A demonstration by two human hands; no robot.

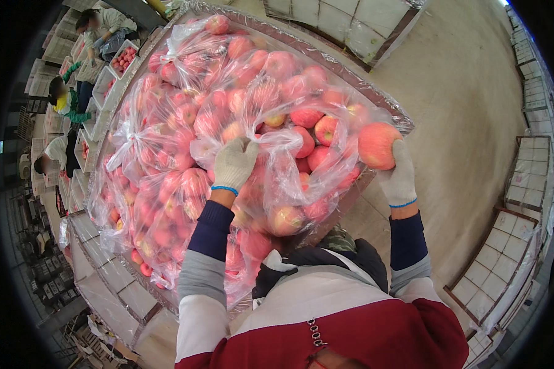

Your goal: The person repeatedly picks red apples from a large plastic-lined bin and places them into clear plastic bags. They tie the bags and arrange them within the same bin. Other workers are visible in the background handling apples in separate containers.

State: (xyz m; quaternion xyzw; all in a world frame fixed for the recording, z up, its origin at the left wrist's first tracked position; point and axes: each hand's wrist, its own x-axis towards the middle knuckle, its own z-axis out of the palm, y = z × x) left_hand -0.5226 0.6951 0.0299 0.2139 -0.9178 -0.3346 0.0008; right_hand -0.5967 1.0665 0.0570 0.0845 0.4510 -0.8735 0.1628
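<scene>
Clear plastic bags of red apples [166, 198] fill a wide, film-lined bin [351, 76] before me. One clear bag [281, 184] gapes at the bin's near right part, and loose apples [307, 117] show through its mouth. My left hand [235, 161], in a pale knitted glove with a blue cuff edge, pinches the gathered plastic on the left side of that mouth. My right hand [399, 170], gloved alike, holds a large red apple [379, 145] just right of the opening, beside the bin's corner. Knotted bag tops [131, 138] stand up on the left.
Several people [106, 32] work at the upper left among white crates [125, 57], some with apples. Film-wrapped stacks of white boxes stand at the top [341, 23], on the right [494, 263] and at the lower left [115, 276]. Concrete floor [461, 92] shows right of the bin.
</scene>
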